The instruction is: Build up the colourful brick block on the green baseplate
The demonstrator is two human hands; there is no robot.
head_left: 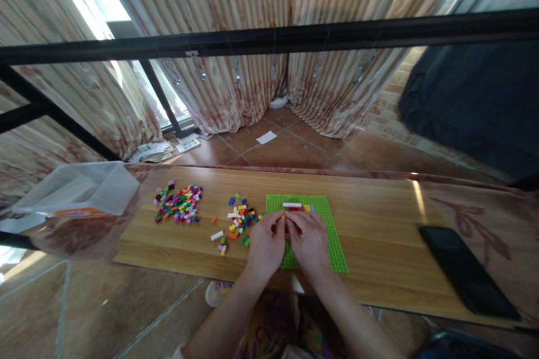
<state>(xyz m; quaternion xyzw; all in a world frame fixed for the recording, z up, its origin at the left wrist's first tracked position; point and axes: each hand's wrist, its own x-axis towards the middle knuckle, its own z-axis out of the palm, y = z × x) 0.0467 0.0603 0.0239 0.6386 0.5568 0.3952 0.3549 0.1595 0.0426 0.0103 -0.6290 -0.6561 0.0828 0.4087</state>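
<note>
The person's left hand (266,242) and right hand (310,241) lie side by side, touching, over the near half of a green base plate (332,235) that lies flat on the wooden table (387,224). Both hands are curled, with the fingers bent forward and the tips meeting at a small yellow brick (283,216) on the plate. Whether either hand actually pinches that brick cannot be told, since the fingers cover most of it.

Just beyond the fingertips, a short row of bricks (297,207) in white, red, yellow and blue sits on the far part of the plate. To the left of the plate, near the left hand, is a loose scatter of coloured bricks (239,222), with a single white brick (217,235) at its near edge. Further left is a second, denser heap of bricks (179,203).

A clear plastic box (80,186) sits tilted at the table's left end. A black phone (467,270) lies face up at the right end, well apart from the hands. Behind the table hang striped curtains (236,84), with a black bar (269,39) crossing in front of them.
</note>
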